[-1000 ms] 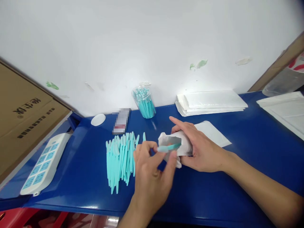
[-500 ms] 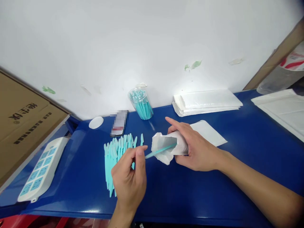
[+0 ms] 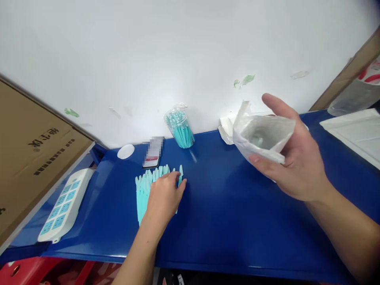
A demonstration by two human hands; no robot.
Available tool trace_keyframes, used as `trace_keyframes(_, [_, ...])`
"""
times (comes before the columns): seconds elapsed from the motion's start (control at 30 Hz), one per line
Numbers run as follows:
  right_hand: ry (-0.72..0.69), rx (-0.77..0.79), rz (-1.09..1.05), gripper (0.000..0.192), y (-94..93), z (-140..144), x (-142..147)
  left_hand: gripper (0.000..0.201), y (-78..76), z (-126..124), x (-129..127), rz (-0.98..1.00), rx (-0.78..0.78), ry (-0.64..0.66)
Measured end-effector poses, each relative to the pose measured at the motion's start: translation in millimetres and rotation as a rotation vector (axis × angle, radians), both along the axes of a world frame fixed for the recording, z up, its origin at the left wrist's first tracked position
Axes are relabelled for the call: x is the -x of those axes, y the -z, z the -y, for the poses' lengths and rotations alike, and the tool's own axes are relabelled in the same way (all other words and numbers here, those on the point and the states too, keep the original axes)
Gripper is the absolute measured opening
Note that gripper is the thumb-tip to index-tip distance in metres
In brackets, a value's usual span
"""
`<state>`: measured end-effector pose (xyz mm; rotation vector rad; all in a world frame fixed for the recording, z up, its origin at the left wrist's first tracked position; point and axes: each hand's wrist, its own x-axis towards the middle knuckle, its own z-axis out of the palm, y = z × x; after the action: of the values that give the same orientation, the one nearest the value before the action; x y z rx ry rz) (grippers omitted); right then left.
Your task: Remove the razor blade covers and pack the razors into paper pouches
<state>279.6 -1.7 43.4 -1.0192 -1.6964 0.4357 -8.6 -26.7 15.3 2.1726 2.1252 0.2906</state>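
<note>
My right hand (image 3: pixel 305 158) grips a white padded mailer bag (image 3: pixel 261 154), raised above the table with its mouth open towards me. Inside the bag, a pale turquoise tip (image 3: pixel 257 141) shows faintly. My left hand (image 3: pixel 166 192) is down at the right end of a pile of slim turquoise eyebrow razors (image 3: pixel 144 194). Its thumb and index finger pinch around a single razor (image 3: pixel 181 170) that lies apart from the pile. The hand and forearm cover part of the pile, and the other fingertips are hidden.
A clear tub (image 3: pixel 179 128) of razors stands by the wall. Left of it lie a phone (image 3: pixel 152 152) and a white round lid (image 3: pixel 126 151). A power strip (image 3: pixel 67 206) and a cardboard box (image 3: pixel 35 146) are at left. White mailers (image 3: pixel 356 126) lie at right.
The razor my left hand held is let go into the bag, and that hand has moved back to the pile. My right hand has lifted the bag up and right, tilting its mouth upwards.
</note>
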Motion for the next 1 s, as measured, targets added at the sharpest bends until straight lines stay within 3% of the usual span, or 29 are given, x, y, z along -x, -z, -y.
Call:
trace_keyframes(0.07, [-0.036,0.023,0.072,0.094,-4.5,0.8,-1.3,0.017,6.9,-9.0,-5.6,-0.05,0.067,-0.017])
trace_keyframes(0.17, [-0.185,0.026,0.267,0.097,-5.5,2.3,3.5,0.02,4.4,-15.2,-14.0,-0.098,0.148,-0.045])
trace_keyframes(0.27, [-0.342,0.105,0.491,0.099,2.4,1.1,12.0,0.015,-2.7,-14.8,-17.4,-0.102,0.255,-0.058])
trace_keyframes(0.33, [-0.431,0.181,0.568,0.097,11.8,-1.6,16.7,0.023,-4.1,-13.9,-17.8,-0.085,0.329,-0.057])
trace_keyframes(0.53, [-0.454,0.289,0.599,0.096,34.4,-10.3,18.1,0.041,2.9,-13.6,-17.6,0.071,0.398,-0.018])
trace_keyframes(0.63, [-0.445,0.312,0.585,0.097,37.9,-12.1,16.0,0.023,-2.8,-5.5,-9.2,0.196,0.289,-0.047])
trace_keyframes(0.7, [-0.449,0.318,0.576,0.098,39.6,-12.5,15.3,0.029,-9.6,5.8,0.0,0.278,0.161,-0.107])
trace_keyframes(0.77, [-0.448,0.318,0.558,0.1,41.7,-12.6,15.4,0.033,-14.1,19.8,5.6,0.401,-0.099,-0.223])
trace_keyframes(0.83, [-0.444,0.313,0.531,0.102,44.0,-12.1,16.3,0.028,-13.3,32.9,1.1,0.587,-0.484,-0.314])
trace_keyframes(0.9, [-0.437,0.287,0.492,0.107,45.6,-11.1,17.9,0.016,-8.3,42.1,-15.3,0.713,-0.777,-0.246])
trace_keyframes(0.93, [-0.43,0.264,0.466,0.109,45.9,-10.4,18.8,0.01,-5.4,44.9,-25.9,0.708,-0.815,-0.148])
trace_keyframes(1.0, [-0.411,0.212,0.409,0.111,45.4,-9.0,20.2,0.006,-1.6,47.5,-44.5,0.597,-0.683,0.073])
